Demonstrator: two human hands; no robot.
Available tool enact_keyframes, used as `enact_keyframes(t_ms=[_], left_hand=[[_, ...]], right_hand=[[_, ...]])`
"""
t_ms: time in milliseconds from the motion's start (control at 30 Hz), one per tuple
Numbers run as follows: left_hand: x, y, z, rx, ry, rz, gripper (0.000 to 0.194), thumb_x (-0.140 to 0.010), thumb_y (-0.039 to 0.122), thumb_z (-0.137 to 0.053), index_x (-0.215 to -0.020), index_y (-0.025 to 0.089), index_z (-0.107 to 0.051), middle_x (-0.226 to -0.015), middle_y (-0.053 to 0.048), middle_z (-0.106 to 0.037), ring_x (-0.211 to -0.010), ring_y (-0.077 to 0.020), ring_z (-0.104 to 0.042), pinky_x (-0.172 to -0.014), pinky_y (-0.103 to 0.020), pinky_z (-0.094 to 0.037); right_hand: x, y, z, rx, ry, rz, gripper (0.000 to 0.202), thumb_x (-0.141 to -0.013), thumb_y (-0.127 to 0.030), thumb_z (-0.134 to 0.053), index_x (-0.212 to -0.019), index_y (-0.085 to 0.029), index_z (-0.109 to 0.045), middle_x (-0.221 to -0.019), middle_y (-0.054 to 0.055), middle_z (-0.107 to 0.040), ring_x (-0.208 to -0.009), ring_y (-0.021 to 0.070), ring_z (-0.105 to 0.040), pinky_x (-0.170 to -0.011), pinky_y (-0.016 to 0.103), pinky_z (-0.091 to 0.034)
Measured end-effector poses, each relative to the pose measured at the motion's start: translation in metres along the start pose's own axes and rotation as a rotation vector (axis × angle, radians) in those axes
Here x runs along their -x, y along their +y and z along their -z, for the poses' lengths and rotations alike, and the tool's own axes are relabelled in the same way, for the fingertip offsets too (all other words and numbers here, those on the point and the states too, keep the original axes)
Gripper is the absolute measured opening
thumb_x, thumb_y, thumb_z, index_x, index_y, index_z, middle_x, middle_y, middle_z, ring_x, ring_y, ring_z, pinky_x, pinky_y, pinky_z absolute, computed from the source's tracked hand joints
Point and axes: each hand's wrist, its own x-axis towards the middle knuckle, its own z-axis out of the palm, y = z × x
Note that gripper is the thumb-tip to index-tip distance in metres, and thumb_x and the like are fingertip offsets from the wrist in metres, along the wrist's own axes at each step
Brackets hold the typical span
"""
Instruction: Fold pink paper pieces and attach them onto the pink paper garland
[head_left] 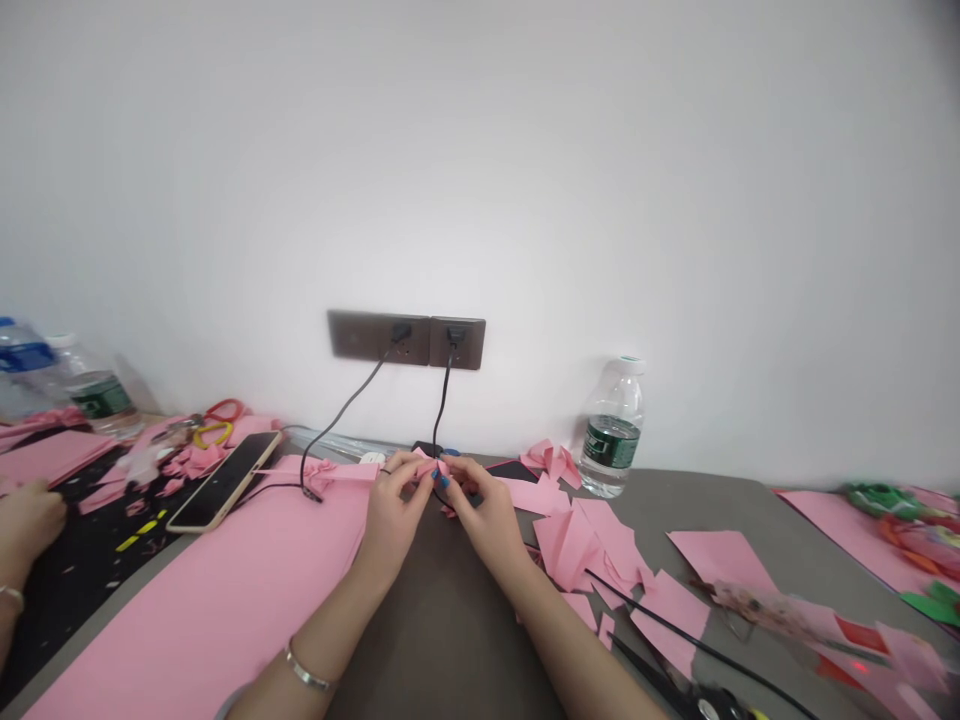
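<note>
Pinching small pink paper piece (427, 466) between fingertips of left hand (396, 507) and right hand (481, 508), both closed on it, likely because tiny paper needs tips, not whole hands. Shape hard to tell behind fingers. Held at middle, toward far side of grey table (431, 625). To left: big pink sheet (247, 590), laid flat, with phone (229, 482) near. To right: pink scraps (574, 545), maybe kept within easy reach. Farther right: water bottle (613, 440), upright near wall (525, 200), perhaps safer there from bumps.

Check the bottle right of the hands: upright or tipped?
Upright: the bottle stands on its base on the grey table, its white cap topmost.
</note>
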Motion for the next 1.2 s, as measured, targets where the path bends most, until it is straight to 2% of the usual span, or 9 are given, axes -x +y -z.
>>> enact_keyframes(t_ms=[467, 667, 800, 933, 1067, 1200], left_hand=[[0.0005, 0.0034, 0.0009, -0.005, -0.019, -0.007, 0.018, -0.088, 0.026, -0.053, -0.089, 0.02, -0.069, -0.089, -0.005, -0.062, -0.085, -0.0186, -0.058, -0.069, -0.027, -0.046], [0.0001, 0.0029, 0.001, -0.013, -0.025, -0.01, 0.018, -0.089, 0.026, -0.052, -0.088, 0.02, -0.069, -0.088, -0.005, -0.062, -0.085, -0.0189, -0.058, -0.069, -0.027, -0.045], [-0.0001, 0.0028, 0.001, -0.009, -0.026, -0.015, 0.018, -0.089, 0.026, -0.052, -0.088, 0.019, -0.069, -0.088, -0.005, -0.062, -0.085, -0.0189, -0.058, -0.069, -0.027, -0.045], [-0.0001, 0.0031, 0.0013, 0.001, -0.023, -0.009, 0.019, -0.089, 0.027, -0.053, -0.089, 0.02, -0.07, -0.088, -0.005, -0.062, -0.084, -0.0186, -0.058, -0.068, -0.027, -0.045], [-0.0002, 0.0023, 0.0011, 0.013, -0.023, -0.005, 0.017, -0.089, 0.026, -0.053, -0.088, 0.02, -0.07, -0.086, -0.004, -0.062, -0.083, -0.0181, -0.058, -0.068, -0.026, -0.045], [0.0002, 0.0011, 0.0001, 0.018, -0.053, -0.019, 0.016, -0.089, 0.022, -0.052, -0.089, 0.019, -0.068, -0.088, -0.005, -0.062, -0.085, -0.0185, -0.059, -0.07, -0.027, -0.046]], right_hand=[[-0.0005, 0.0001, 0.0009, -0.053, 0.012, -0.007, 0.026, -0.084, -0.036, -0.062, -0.101, -0.021, -0.072, -0.083, 0.006, -0.072, -0.07, 0.0199, -0.063, -0.059, 0.029, -0.055], [-0.0004, 0.0031, 0.0014, -0.061, 0.01, -0.039, 0.028, -0.083, -0.038, -0.063, -0.103, -0.021, -0.071, -0.082, 0.006, -0.071, -0.067, 0.0198, -0.062, -0.054, 0.029, -0.054], [-0.0012, 0.0015, 0.0013, -0.058, 0.014, -0.025, 0.024, -0.081, -0.036, -0.065, -0.099, -0.02, -0.072, -0.077, 0.005, -0.071, -0.069, 0.0206, -0.064, -0.06, 0.031, -0.054], [-0.0015, 0.0028, 0.002, -0.058, 0.003, -0.027, 0.026, -0.083, -0.034, -0.062, -0.103, -0.021, -0.072, -0.086, 0.006, -0.074, -0.075, 0.0226, -0.066, -0.064, 0.033, -0.055], [-0.0012, 0.002, 0.0043, 0.0, 0.004, -0.003, 0.026, -0.086, -0.032, -0.057, -0.103, -0.021, -0.073, -0.093, 0.007, -0.075, -0.076, 0.0232, -0.067, -0.066, 0.035, -0.055], [-0.001, -0.0022, 0.0068, 0.159, 0.038, 0.083, 0.026, -0.088, -0.024, -0.05, -0.097, -0.02, -0.074, -0.082, 0.006, -0.075, -0.068, 0.0209, -0.066, -0.065, 0.032, -0.054]])
